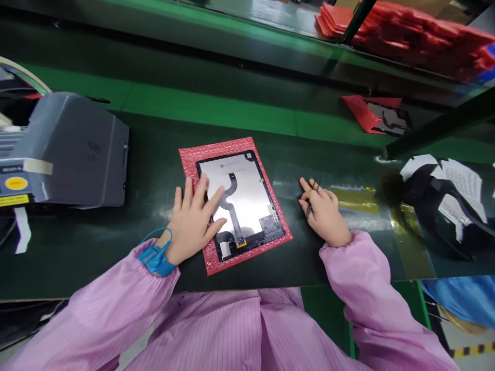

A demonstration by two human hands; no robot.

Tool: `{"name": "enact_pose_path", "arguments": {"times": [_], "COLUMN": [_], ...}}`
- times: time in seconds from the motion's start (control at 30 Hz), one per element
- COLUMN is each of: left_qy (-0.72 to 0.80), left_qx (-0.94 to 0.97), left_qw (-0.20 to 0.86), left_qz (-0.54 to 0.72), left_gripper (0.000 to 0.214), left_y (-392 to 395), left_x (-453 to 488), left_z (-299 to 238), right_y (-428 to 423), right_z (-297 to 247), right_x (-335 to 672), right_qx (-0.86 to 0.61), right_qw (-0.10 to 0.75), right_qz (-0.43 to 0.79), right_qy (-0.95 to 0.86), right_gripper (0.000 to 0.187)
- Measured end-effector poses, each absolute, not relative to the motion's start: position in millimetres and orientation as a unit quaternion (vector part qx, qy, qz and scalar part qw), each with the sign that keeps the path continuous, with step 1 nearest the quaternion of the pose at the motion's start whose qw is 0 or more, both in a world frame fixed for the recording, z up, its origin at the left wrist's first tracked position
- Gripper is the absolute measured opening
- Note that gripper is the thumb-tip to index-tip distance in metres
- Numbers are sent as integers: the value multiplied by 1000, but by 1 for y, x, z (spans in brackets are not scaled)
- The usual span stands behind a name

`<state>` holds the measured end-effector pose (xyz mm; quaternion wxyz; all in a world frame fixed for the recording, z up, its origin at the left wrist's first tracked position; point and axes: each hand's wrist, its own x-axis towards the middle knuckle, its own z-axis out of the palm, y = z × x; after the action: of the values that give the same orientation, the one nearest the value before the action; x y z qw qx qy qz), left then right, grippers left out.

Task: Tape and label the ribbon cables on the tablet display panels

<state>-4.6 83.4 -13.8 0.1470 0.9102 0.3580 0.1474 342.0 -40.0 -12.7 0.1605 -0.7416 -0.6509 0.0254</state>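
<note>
Flat panel [253, 206], one: on a red bubble-wrap pouch [192, 157], mid-worktop [301, 263], ribbon cable [233, 216] on its upper face. Left hand [189, 221]: fingers spread over the panel's left edge; blue wrist strap [157, 260]. Right hand [324, 214]: right of the panel, apart from it, fingers curled about a slim dark item [309, 209], too small to identify. Grey machine [77, 149]: worktop, far left.

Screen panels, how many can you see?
2: one screen panel lies on the red bubble-wrap bag in the middle; another panel sticks out of a red sleeve at upper right. More may be hidden in the stacked red bags.
</note>
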Motion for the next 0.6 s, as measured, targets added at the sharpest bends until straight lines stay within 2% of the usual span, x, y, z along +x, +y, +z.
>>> {"name": "enact_pose_path", "arguments": {"times": [0.1, 0.2, 0.33, 0.43, 0.53, 0.6], "left_qy": [313, 270, 252, 255, 258, 259], "left_qx": [941, 955, 956, 953, 950, 948], "left_qw": [91, 87, 117, 128, 139, 144], "left_qz": [92, 85, 92, 99, 106, 114], "left_gripper": [64, 66, 68, 68, 67, 65], "left_y": [98, 119, 136, 137, 134, 133], "left_x": [0, -1, -3, -3, -2, 1], "left_z": [-20, -22, -21, -22, -23, -23], "right_y": [-22, -12, -13, -23, -35, -39], "right_z": [-7, -2, 2, 1, -6, -9], "right_x": [325, 309, 310, 337, 362, 366], "right_qx": [-709, -669, -612, -680, -762, -764], "right_qw": [141, 153, 260, 346, 307, 276], "right_qz": [48, 92, 189, 157, 91, 100], "right_qy": [-689, -721, -722, -627, -563, -574], "right_gripper": [22, 21, 11, 13, 23, 29]}}
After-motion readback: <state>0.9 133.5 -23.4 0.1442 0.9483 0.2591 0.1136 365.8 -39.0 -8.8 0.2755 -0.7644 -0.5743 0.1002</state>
